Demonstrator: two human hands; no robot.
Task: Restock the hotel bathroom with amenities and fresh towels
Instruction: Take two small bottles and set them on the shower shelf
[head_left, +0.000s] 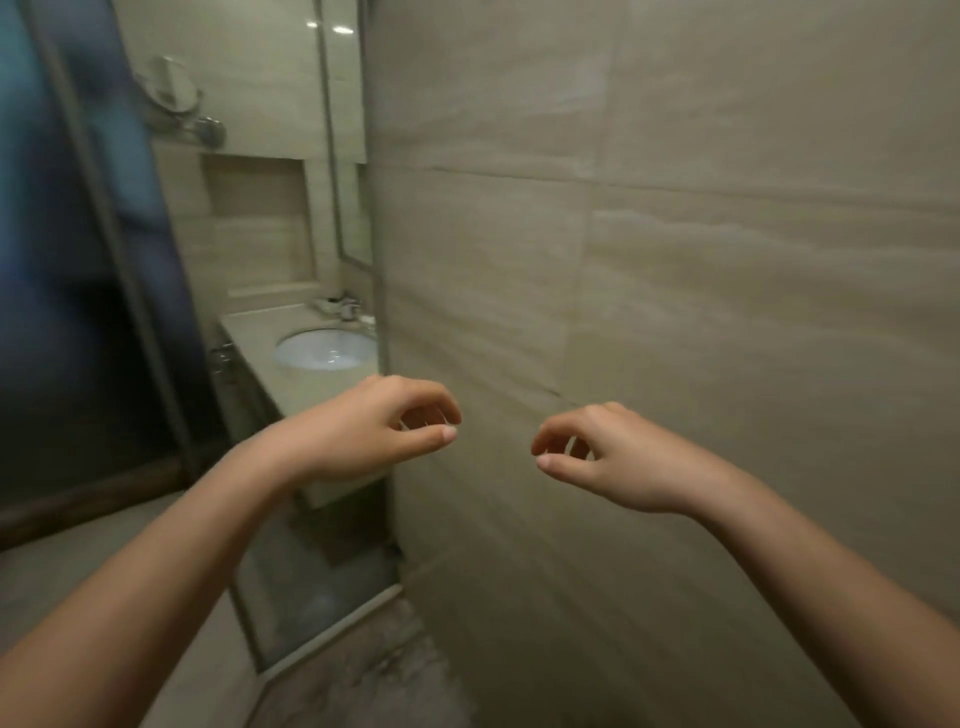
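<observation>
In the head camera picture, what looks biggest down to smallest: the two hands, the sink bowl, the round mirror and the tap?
1. The left hand and right hand: alike, and biggest, but nearest the camera.
2. The sink bowl and round mirror: too close to rank.
3. The tap: smallest.
</observation>
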